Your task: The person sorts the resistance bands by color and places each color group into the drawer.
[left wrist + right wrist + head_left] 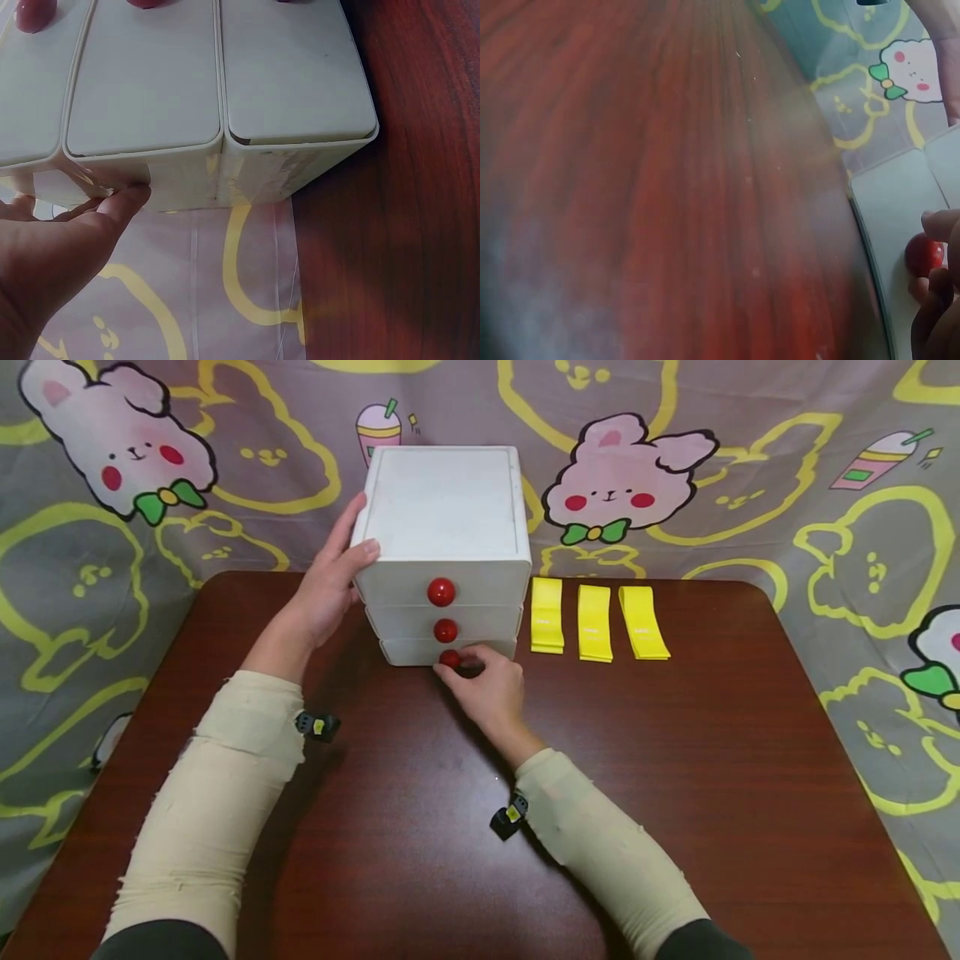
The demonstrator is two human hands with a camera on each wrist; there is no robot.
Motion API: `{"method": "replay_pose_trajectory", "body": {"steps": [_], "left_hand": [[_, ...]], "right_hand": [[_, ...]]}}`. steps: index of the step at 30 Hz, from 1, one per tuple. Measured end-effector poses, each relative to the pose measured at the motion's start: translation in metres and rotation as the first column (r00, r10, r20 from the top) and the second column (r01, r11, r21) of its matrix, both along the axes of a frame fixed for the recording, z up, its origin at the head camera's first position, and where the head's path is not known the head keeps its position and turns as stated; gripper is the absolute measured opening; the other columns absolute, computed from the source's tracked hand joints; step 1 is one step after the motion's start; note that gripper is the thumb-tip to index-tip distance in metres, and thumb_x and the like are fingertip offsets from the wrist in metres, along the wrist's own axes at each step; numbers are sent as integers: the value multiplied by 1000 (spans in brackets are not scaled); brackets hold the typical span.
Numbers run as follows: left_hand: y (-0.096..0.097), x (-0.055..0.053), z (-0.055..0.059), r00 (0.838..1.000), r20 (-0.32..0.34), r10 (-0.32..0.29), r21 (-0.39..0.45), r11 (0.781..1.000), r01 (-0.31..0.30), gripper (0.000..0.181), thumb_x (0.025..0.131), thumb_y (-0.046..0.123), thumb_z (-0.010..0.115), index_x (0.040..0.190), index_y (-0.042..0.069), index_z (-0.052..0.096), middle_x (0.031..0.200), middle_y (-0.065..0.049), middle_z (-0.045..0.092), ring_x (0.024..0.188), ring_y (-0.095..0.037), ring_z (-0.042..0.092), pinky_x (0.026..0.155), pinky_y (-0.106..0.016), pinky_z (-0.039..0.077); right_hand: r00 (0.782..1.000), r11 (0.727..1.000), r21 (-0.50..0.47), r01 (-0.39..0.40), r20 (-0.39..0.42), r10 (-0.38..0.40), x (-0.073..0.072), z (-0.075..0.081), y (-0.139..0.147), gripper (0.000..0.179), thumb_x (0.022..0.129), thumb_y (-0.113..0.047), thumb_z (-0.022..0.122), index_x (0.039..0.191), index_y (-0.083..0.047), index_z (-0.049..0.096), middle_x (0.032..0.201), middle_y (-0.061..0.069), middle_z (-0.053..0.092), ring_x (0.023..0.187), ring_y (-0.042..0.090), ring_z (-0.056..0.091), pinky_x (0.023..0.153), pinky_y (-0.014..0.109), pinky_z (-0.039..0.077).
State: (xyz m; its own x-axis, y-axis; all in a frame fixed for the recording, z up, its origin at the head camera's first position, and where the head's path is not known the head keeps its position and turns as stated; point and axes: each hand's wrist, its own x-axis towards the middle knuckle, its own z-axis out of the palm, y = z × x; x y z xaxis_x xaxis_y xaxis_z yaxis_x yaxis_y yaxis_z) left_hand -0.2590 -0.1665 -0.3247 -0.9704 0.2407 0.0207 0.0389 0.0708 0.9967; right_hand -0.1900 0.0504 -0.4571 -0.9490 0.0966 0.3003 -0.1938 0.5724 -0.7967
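Note:
A white three-drawer unit stands at the back of the table, each drawer front bearing a round red knob. All three drawers look closed. My left hand steadies the unit's left side, its thumb near the top front corner; the left wrist view shows the fingers against the side wall. Down at the lowest drawer, my right hand pinches the bottom red knob between thumb and fingers. The right wrist view shows that knob partly covered by the fingertips.
Three folded yellow strips lie side by side to the right of the unit. A patterned cloth hangs close behind the dark wooden table.

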Motion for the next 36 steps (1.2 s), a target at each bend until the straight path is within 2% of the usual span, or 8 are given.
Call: {"method": "replay_pose_trajectory", "body": {"steps": [6, 19, 26, 36], "left_hand": [[1, 1, 1, 1000, 0, 2, -2, 1000, -2, 64, 101, 39, 50, 157, 47, 20, 162, 6, 12, 137, -24, 26, 110, -57, 24], [2, 2, 1, 1000, 7, 4, -12, 1000, -4, 65, 100, 40, 51, 157, 49, 20, 162, 6, 14, 135, -25, 31, 106, -54, 31], [2, 2, 2, 1000, 10, 7, -26, 1000, -6, 64, 100, 42, 50, 156, 51, 19, 162, 8, 13, 136, -24, 29, 108, -56, 28], [1, 3, 1, 1000, 5, 12, -20, 1000, -12, 64, 101, 40, 50, 156, 50, 19, 162, 7, 14, 136, -25, 29, 108, -56, 28]], "right_hand": [[999, 999, -1, 39, 11, -39, 0, -1, -4, 29, 78, -41, 85, 93, -18, 75, 84, -5, 72, 78, 11, 65, 69, 34, 49], [998, 998, -17, 65, 5, -65, 3, -3, -6, 24, 79, -34, 84, 89, -15, 74, 79, -5, 70, 75, 13, 64, 69, 35, 49], [999, 999, -32, 36, 23, -36, 12, -2, -5, 24, 78, -34, 85, 89, -16, 74, 80, -4, 70, 74, 12, 63, 67, 33, 49], [997, 998, -39, -59, 41, 60, 30, 1, -1, 22, 79, -33, 85, 91, -17, 76, 79, -7, 70, 74, 7, 63, 68, 31, 49]]}}
